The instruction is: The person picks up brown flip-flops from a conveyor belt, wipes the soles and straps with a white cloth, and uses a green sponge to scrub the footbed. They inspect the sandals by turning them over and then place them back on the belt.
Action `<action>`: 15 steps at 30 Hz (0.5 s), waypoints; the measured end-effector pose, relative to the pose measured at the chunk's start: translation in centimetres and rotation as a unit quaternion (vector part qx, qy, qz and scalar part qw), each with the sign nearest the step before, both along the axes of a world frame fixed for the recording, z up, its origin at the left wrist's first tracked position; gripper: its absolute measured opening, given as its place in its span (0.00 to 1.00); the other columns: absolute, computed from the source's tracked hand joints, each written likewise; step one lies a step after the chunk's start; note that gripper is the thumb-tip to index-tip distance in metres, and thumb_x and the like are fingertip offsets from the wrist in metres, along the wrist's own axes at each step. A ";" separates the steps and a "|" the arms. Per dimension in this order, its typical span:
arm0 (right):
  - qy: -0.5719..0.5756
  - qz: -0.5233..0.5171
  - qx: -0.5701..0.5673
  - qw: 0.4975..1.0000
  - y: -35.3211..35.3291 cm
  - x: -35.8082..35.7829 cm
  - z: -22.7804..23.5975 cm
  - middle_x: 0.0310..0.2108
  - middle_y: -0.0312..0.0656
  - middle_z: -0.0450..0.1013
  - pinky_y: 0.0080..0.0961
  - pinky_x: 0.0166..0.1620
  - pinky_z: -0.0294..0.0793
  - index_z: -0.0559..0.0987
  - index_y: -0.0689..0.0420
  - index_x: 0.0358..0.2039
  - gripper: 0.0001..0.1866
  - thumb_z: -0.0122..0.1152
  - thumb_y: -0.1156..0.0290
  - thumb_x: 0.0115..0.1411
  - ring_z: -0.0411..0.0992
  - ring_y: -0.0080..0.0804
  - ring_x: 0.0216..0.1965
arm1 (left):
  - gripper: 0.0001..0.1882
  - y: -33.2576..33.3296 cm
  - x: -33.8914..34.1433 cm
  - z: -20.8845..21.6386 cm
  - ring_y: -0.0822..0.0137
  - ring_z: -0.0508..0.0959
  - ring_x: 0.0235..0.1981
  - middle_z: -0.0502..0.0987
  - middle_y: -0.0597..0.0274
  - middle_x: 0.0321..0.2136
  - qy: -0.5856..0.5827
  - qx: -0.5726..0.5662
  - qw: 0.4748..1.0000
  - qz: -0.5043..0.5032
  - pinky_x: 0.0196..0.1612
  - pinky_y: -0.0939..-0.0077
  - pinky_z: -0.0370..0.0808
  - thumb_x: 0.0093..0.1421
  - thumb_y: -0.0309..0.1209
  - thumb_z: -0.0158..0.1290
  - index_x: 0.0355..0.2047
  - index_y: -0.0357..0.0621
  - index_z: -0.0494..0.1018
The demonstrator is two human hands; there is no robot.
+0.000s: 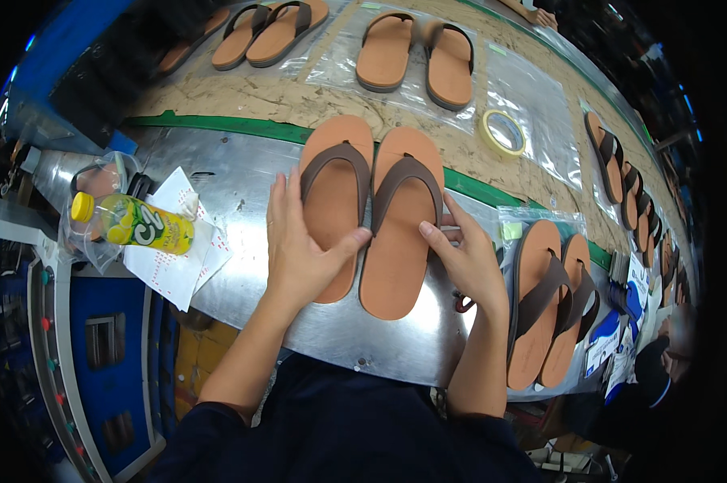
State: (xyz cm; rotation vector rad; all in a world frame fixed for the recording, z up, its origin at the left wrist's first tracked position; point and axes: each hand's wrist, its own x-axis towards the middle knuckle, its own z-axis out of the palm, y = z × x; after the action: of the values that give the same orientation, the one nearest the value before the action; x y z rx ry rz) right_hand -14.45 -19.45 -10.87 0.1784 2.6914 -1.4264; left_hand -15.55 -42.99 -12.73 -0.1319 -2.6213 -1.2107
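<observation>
A pair of tan flip-flops with dark brown straps lies side by side on a shiny metal table (251,278), toes pointing away from me. My left hand (299,253) grips the left flip-flop (329,201), fingers along its outer edge and thumb across its inner strap end, close to the other one. On the right flip-flop (393,282), my right hand (472,256) has its thumb on the footbed and its fingers around the outer strap side. Just right of that hand, another pair of flip-flops (532,346) rests on clear plastic.
Beyond the table runs a tan surface (275,97) with green edges, carrying several flip-flops, plastic bags (540,113) and a yellowish tape roll (502,132). At left, a yellow-capped drink bottle (150,225) lies on white papers (166,278). Another person's hand (544,18) shows at the top.
</observation>
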 end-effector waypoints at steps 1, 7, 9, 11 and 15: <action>-0.015 0.009 -0.029 0.999 0.3 0.1 0.1 0.45 0.45 0.71 0.21 0.40 0.72 0.59 0.60 0.67 0.33 0.59 0.64 0.65 0.74 0.25 0.40 | 0.58 0.5 -0.1 0.4 0.37 0.56 0.65 0.54 0.30 0.63 0.018 -0.021 0.999 -0.015 0.63 0.50 0.59 0.48 0.52 0.66 0.68 0.33 0.47; -0.052 0.069 -0.140 0.986 1.4 -0.1 0.6 0.47 0.41 0.68 0.15 0.37 0.67 0.52 0.58 0.70 0.35 0.55 0.69 0.67 0.71 0.18 0.37 | 0.56 0.9 -1.7 -1.1 0.39 0.59 0.65 0.57 0.33 0.63 0.034 -0.011 0.999 -0.014 0.64 0.52 0.60 0.47 0.51 0.67 0.67 0.34 0.51; -0.056 0.060 -0.121 0.989 1.2 -0.1 0.8 0.47 0.42 0.68 0.17 0.39 0.68 0.52 0.59 0.70 0.35 0.55 0.68 0.67 0.71 0.19 0.39 | 0.51 0.7 -1.7 -1.0 0.43 0.61 0.64 0.62 0.37 0.61 0.035 -0.003 0.999 -0.015 0.64 0.54 0.60 0.51 0.47 0.65 0.67 0.35 0.52; -0.060 0.047 -0.117 0.990 0.9 -0.2 0.7 0.50 0.45 0.67 0.20 0.43 0.70 0.51 0.60 0.70 0.36 0.56 0.66 0.67 0.71 0.23 0.44 | 0.47 0.2 -1.7 -0.4 0.47 0.63 0.63 0.62 0.39 0.61 0.040 0.014 0.999 -0.032 0.61 0.57 0.65 0.51 0.45 0.66 0.64 0.34 0.57; 0.077 -0.013 -0.050 0.996 -1.2 -0.6 -1.0 0.60 0.59 0.59 0.32 0.57 0.66 0.53 0.65 0.68 0.41 0.61 0.58 0.63 0.63 0.42 0.59 | 0.32 -3.2 -2.5 -1.7 0.60 0.73 0.54 0.72 0.46 0.54 -0.091 0.238 0.966 0.040 0.50 0.70 0.75 0.57 0.38 0.64 0.56 0.32 0.67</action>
State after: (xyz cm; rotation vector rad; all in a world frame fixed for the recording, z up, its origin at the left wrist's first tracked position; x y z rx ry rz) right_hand -15.04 -20.68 -11.86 0.1002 2.7380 -1.6425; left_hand -18.03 -46.18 -14.40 0.1801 -2.3628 -1.8543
